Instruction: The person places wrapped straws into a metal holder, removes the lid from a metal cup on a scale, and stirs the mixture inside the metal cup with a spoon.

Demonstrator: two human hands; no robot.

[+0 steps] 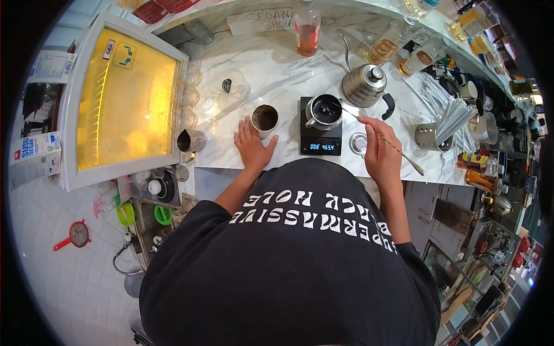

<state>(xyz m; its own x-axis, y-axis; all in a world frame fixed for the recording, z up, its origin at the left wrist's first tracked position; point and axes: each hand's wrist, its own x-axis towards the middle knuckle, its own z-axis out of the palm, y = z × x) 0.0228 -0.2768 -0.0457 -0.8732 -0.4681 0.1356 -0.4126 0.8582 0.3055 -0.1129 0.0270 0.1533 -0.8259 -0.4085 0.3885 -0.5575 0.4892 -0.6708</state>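
Note:
My right hand (pixel 382 151) is closed on a long twisted bar spoon (pixel 398 149), whose far end dips into a metal cup (pixel 314 123) of dark liquid. That cup stands on a black digital scale (pixel 313 147) with a lit display. My left hand (pixel 252 145) lies on the marble counter with fingers spread, beside a cup of dark brown contents (pixel 265 118); it holds nothing. Behind the scale, to the right, is a steel gooseneck kettle (pixel 363 85). A small round metal lid (pixel 358 143) lies just right of the scale.
A glass-door fridge (pixel 127 98) and a small steel pitcher (pixel 191 140) are at the left. A bottle of reddish liquid (pixel 307 32) stands at the back. On the right are a steel holder (pixel 433 137) with wrapped straws and several bottles.

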